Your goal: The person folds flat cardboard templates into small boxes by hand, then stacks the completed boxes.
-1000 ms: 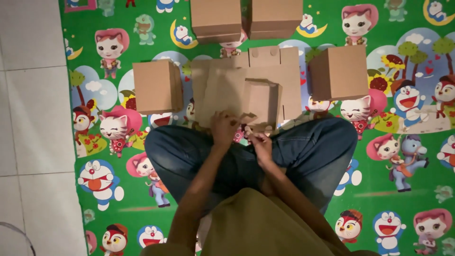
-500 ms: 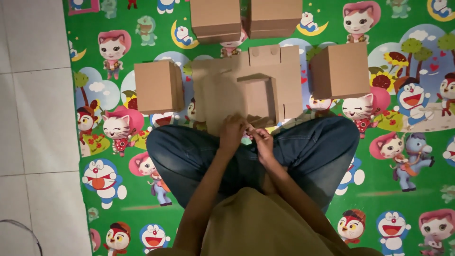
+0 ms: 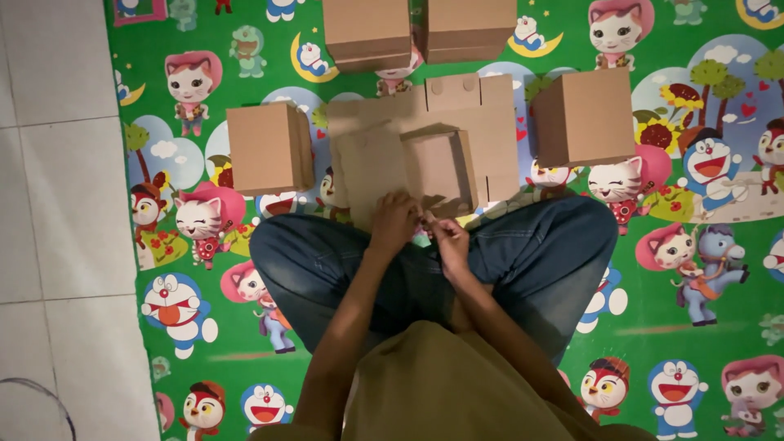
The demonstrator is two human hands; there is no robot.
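**Carton folding on a play mat: items left to right**

Pale floor tiles (image 3: 57, 204): far left of the fingers, beside the mat's edge.

Play mat (image 3: 670, 359): green, printed with cartoon cats and other figures; it carries everything listed.

Closed brown box (image 3: 269, 147): cube-shaped, plain, up and left of the fingers, apart from them.

Flat cardboard blank (image 3: 425, 155): unfolded brown sheet with a half-raised compartment, lying just beyond the fingers, its near edge at the person's crossed, jeans-clad legs (image 3: 531, 245).

Left hand (image 3: 394, 222): fingers curled together, pinched on the blank's near edge.

Right hand (image 3: 449, 241): fingers closed close to the left hand's; whether they grip a flap or a small tab cannot be told.

Two closed boxes (image 3: 416, 28): side by side, well beyond the fingers at the top.

Closed brown box (image 3: 586, 118): up and right of the fingers.

Step, by judgement: folding the near flap of the blank. The next move likely needs a firm crease and the flap tucked into the raised walls.
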